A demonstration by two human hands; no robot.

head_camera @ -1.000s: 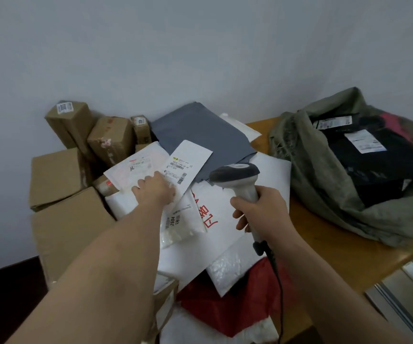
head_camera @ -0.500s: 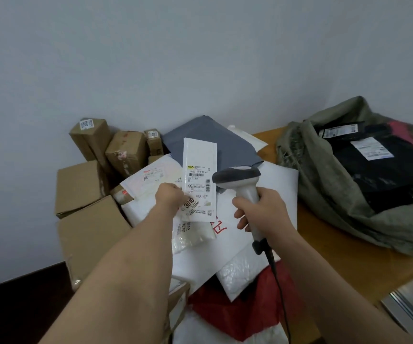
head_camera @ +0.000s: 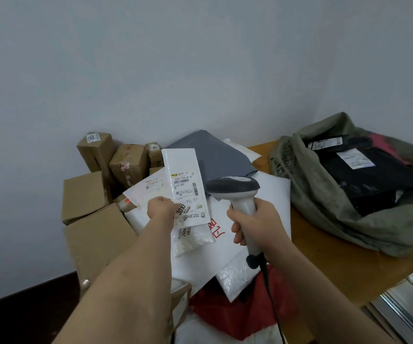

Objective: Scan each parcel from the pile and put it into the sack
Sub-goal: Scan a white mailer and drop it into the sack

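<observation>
Head view: left hand [head_camera: 162,209] pinches white parcel [head_camera: 184,180] upright; right hand [head_camera: 255,225], at its 3 o'clock, grips scanner [head_camera: 235,192]; sack [head_camera: 344,194] at 3 o'clock.

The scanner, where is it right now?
In the head view the scanner is right of centre, gripped by the right hand above the white parcels, its head just right of the small white parcel held up by the left hand.

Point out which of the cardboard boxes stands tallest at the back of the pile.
The narrow upright box at the far left against the wall, with a white barcode sticker on its top; the other boxes sit lower.
</observation>
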